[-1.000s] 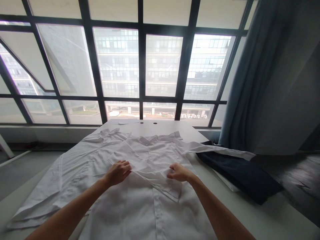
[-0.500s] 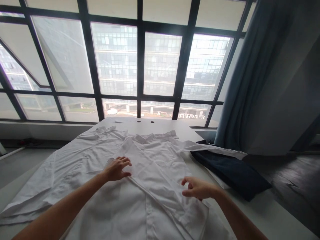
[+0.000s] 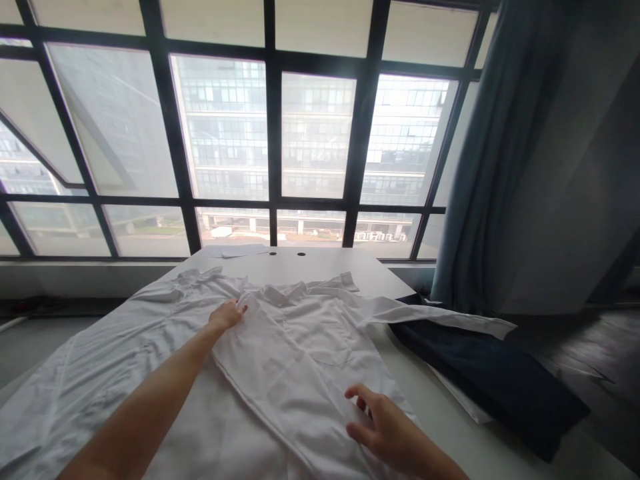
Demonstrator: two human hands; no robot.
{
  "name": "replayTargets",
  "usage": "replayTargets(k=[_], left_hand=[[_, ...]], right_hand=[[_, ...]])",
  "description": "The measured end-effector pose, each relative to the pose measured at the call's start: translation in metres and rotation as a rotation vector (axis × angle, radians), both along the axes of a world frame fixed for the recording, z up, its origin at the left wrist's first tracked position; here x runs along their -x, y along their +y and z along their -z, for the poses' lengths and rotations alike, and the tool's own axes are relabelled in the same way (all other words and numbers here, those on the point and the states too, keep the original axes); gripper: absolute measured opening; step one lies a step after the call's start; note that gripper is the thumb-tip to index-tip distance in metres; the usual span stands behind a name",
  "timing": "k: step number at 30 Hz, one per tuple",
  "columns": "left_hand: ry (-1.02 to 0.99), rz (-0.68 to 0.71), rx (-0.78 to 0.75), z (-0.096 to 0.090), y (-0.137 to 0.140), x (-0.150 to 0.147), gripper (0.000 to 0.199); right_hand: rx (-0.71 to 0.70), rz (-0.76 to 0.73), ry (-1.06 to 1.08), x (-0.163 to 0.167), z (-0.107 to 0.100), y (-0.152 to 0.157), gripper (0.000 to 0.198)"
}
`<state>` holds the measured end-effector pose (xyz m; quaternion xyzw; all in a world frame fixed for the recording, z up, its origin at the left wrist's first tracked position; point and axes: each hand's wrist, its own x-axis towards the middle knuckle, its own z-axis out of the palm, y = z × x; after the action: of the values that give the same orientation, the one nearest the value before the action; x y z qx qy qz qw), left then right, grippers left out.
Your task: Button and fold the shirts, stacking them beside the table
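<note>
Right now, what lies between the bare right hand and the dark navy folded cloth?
Head view: between right hand and navy cloth lie part of the white fabric shirt, a strip of white tabletop, then a white edge beneath the cloth.

No text, label, brand, number or sign can be read. Surfaces inspected: white shirt [image 3: 305,340] under the left hand [image 3: 227,315] and around the right hand [image 3: 377,420]; dark cloth [image 3: 490,380] right of the right hand. White shapes [image 3: 380,236] outside the window [image 3: 315,133], well beyond both hands, are too small to tell.
</note>
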<state>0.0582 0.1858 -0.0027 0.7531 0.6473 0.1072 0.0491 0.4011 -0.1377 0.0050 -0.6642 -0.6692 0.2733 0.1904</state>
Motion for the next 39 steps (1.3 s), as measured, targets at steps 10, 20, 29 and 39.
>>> replayTargets(k=[10, 20, 29, 39], left_hand=[[-0.154, -0.246, 0.064, 0.008, 0.051, -0.007, 0.042], [-0.090, -0.205, -0.088, 0.010, 0.029, -0.016, 0.048], [0.123, 0.168, -0.021, 0.043, 0.001, -0.020, 0.065], [0.036, 0.120, 0.040, 0.053, 0.060, -0.010, 0.065]], right_hand=[[0.029, 0.020, -0.037, 0.005, 0.003, -0.001, 0.030], [-0.332, -0.118, -0.346, 0.013, 0.003, 0.002, 0.034], [-0.244, -0.594, -0.274, 0.030, 0.012, 0.003, 0.075], [-0.414, -0.671, -0.434, 0.013, 0.071, 0.023, 0.062]])
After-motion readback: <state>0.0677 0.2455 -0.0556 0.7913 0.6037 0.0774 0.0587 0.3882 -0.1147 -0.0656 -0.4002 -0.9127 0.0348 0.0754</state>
